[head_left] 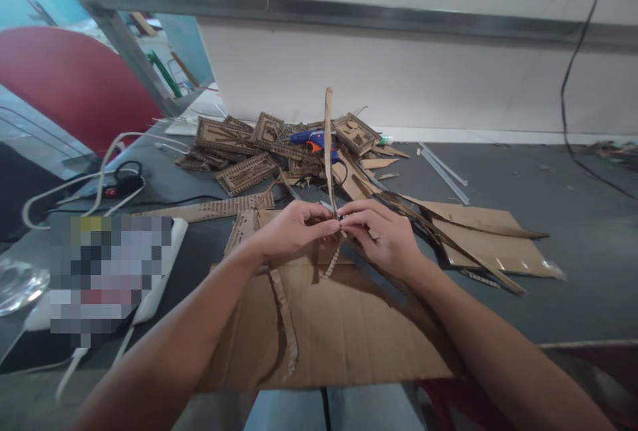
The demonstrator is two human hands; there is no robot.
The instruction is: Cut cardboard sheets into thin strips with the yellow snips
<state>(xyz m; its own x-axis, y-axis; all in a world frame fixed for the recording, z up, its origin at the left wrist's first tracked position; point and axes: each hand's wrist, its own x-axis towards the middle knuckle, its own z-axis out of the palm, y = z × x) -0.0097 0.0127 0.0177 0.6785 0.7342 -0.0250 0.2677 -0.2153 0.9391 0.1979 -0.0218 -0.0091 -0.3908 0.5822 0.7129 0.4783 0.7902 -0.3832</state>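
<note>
A narrow cardboard strip (327, 145) stands upright between my two hands, and its corrugated lower end curls down below them. My left hand (296, 226) pinches it from the left, thumb against fingers. From the right, my right hand (381, 232) grips the same strip with its fingertips. A small pale sliver shows at the left fingertips; I cannot tell what it is. Beneath both hands lies a large brown cardboard sheet (359, 325) at the table's front edge. Another torn strip (285, 325) rests on the sheet, below my left wrist.
Behind the hands are a pile of corrugated cardboard pieces (246, 175) and a blue glue gun (306, 137). To the right lie glue sticks (443, 172), long cardboard strips (478, 225) and a plastic-wrapped flat cardboard (503, 245). White cables (102, 178) and a blurred-out device (107, 278) occupy the left.
</note>
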